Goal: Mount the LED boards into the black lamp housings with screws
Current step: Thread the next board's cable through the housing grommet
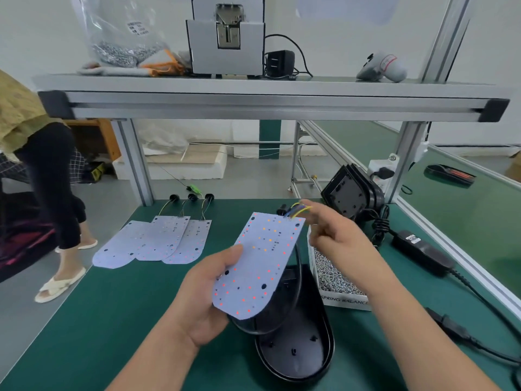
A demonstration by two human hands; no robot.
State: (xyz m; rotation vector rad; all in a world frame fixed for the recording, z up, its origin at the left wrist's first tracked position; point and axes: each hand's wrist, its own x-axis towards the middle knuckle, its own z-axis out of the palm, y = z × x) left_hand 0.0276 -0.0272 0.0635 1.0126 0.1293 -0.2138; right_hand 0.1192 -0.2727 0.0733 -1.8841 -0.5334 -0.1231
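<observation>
We count four LED boards in all. One LED board (pixel 262 266) is held tilted above the green mat (pixel 112 320): the left hand (pixel 197 303) grips its rounded lower end, with the thumb on the upper face. The right hand (pixel 338 238) is at the coloured wires (pixel 298 208) on the far end of this board. It is blurred, so we cannot tell whether it pinches them. The other three boards (pixel 152 241) lie overlapping on the mat to the left. Under the held board we see two black housings, one flat (pixel 296 354) and one tilted (pixel 293 277). One box of screws (pixel 335 275) stands just beside them.
</observation>
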